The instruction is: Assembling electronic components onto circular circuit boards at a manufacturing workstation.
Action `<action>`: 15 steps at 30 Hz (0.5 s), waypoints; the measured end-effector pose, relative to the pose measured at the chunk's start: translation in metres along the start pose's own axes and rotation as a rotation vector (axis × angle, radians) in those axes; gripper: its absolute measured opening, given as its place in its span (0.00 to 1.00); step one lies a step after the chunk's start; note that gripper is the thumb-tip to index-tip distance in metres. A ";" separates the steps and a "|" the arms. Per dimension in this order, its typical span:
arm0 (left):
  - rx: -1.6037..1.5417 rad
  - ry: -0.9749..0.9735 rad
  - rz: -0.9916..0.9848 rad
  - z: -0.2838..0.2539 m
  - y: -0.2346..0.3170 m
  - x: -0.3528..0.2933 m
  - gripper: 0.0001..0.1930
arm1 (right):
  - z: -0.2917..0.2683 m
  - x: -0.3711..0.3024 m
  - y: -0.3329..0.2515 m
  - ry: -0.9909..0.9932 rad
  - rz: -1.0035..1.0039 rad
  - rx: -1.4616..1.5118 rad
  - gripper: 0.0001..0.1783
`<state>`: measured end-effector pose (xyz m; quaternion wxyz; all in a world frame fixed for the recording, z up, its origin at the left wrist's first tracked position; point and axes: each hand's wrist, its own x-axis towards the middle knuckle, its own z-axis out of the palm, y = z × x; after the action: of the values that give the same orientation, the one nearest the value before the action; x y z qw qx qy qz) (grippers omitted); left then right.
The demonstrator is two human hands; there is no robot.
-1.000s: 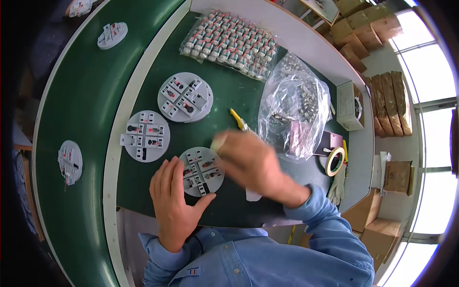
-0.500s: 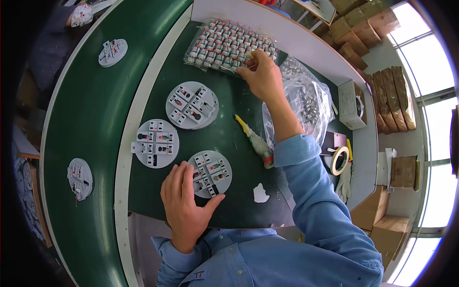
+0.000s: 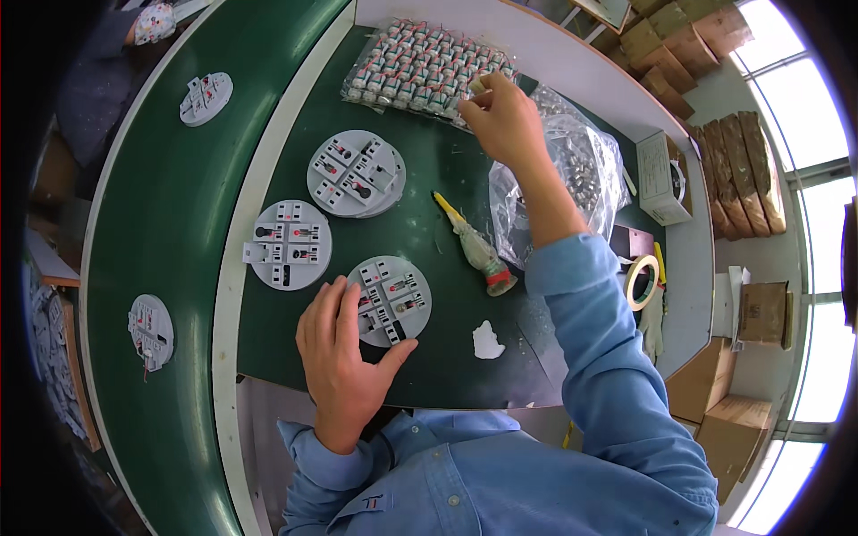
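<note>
My left hand [image 3: 341, 357] holds a round grey plastic disc [image 3: 404, 288] on the bench, its fingers over the left side and its thumb on the lower edge. Small blocks, red parts and black parts sit on the disc. My right hand [image 3: 506, 121] is closed in a pinch at the right end of a clear pack [image 3: 424, 71] of small cylindrical parts with red wires. Whatever is between its fingertips is hidden. Two similar places hold more discs: a single disc [image 3: 290, 255] and a small stack [image 3: 357, 170], both left of centre.
A yellow-tipped, wrapped tool [image 3: 474, 246] lies mid-bench, near a white scrap [image 3: 487, 341]. Rightward are a plastic bag of small metal parts [image 3: 572, 170], a white box [image 3: 663, 183] and a tape roll [image 3: 640, 282]. Beyond the left divider, a green belt [image 3: 192, 223] carries two discs.
My right hand has shifted slightly rightward along the pack, its fingers still pinched. My left hand stays on the same disc. The whole bench sits a little higher in view.
</note>
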<state>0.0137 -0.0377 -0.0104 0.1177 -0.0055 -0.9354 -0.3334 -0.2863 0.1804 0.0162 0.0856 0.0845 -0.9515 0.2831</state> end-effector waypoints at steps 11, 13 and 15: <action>0.009 0.059 0.012 0.008 -0.005 -0.009 0.48 | 0.033 0.005 -0.024 0.098 0.121 -0.169 0.36; 0.009 0.069 0.026 0.011 -0.008 -0.010 0.48 | 0.034 0.004 -0.023 0.109 0.127 -0.174 0.37; 0.005 0.079 0.039 0.015 -0.012 -0.011 0.48 | 0.033 0.001 -0.017 0.145 0.070 -0.052 0.38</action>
<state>0.0198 -0.0368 -0.0312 0.1611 -0.0100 -0.9306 -0.3285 -0.2879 0.1485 -0.0018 0.1467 0.0282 -0.9522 0.2664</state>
